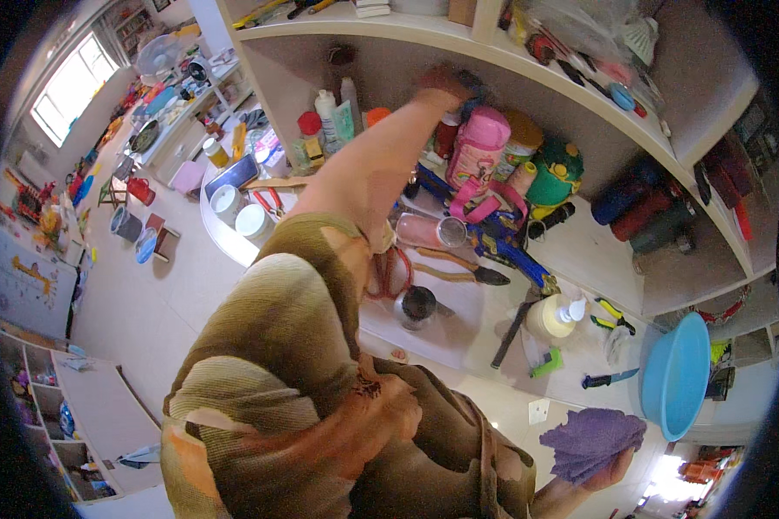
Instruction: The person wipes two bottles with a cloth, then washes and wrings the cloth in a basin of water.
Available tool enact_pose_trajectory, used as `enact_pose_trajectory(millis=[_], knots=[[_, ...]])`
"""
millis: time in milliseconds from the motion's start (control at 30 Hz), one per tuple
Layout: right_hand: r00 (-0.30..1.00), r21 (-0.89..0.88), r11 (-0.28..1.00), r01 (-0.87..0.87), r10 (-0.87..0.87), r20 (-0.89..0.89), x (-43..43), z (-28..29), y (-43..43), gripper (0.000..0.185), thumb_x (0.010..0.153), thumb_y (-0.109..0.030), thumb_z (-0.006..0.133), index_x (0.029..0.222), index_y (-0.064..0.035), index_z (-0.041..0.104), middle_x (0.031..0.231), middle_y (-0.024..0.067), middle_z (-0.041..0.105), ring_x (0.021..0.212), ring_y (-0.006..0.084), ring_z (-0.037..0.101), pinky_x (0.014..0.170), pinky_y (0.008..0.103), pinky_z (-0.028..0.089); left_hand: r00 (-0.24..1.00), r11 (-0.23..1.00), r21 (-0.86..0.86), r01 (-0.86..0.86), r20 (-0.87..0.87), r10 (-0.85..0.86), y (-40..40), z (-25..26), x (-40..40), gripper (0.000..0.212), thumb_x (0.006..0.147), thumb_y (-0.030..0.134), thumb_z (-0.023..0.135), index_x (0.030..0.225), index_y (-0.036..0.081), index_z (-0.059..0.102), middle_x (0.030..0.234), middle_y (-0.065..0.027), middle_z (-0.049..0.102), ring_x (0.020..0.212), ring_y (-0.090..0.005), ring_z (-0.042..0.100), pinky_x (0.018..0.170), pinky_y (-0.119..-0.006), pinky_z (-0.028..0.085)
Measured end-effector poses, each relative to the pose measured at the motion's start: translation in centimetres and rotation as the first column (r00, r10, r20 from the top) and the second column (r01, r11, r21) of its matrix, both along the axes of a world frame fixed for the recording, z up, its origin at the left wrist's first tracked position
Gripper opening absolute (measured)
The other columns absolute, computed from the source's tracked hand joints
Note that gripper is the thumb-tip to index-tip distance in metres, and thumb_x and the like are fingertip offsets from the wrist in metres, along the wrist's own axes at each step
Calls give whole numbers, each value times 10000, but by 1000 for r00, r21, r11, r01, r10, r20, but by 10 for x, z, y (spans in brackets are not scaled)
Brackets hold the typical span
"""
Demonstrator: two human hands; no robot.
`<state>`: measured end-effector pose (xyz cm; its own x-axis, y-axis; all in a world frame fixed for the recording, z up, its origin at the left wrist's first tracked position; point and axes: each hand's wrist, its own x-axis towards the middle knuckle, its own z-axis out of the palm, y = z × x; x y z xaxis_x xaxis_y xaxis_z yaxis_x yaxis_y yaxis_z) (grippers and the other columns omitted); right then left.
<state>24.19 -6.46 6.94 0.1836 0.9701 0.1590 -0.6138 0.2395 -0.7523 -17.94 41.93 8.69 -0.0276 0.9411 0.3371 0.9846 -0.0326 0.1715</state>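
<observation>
My left hand [443, 81] reaches deep into a shelf compartment and is blurred. A small dark blue thing [470, 84] is at its fingers; whether they grip it cannot be told. Just below are a pink bottle case [482, 146] with a pink strap, a jar with a brown lid [522, 130] and a green and yellow container [556, 172]. At the lower right my right hand [613, 470] holds a crumpled purple cloth [591, 441], away from the shelf.
On the counter lie a clear jar [432, 231], pliers [461, 267], a pump bottle [554, 316], a knife [610, 378] and a black rod [514, 334]. A blue basin [675, 376] stands tilted at right. White cups [253, 220] and a phone [232, 175] are at left.
</observation>
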Motion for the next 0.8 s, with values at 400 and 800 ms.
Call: enact_pose_trajectory(millis=[400, 800], knots=[[970, -104, 977, 188, -168, 176, 7, -18, 1, 510, 871, -362, 448, 1247, -17, 452, 1179, 176, 527, 1051, 354, 529, 892, 505, 433, 998, 993, 115, -20, 64, 13, 14, -10, 24, 423, 759, 225, 599, 1134, 37, 545, 1069, -167, 605, 1026, -318, 578, 863, -414, 466], [992, -117, 992, 41, -27, 124, -38, 11, 26, 515, 837, -361, 499, 1210, -9, 465, 1141, 175, 542, 1014, 343, 544, 869, 496, 446, 967, 974, 189, -123, 244, 74, 62, -50, 22, 411, 767, 252, 622, 1082, 12, 510, 1045, -212, 598, 985, -335, 597, 812, -434, 496]])
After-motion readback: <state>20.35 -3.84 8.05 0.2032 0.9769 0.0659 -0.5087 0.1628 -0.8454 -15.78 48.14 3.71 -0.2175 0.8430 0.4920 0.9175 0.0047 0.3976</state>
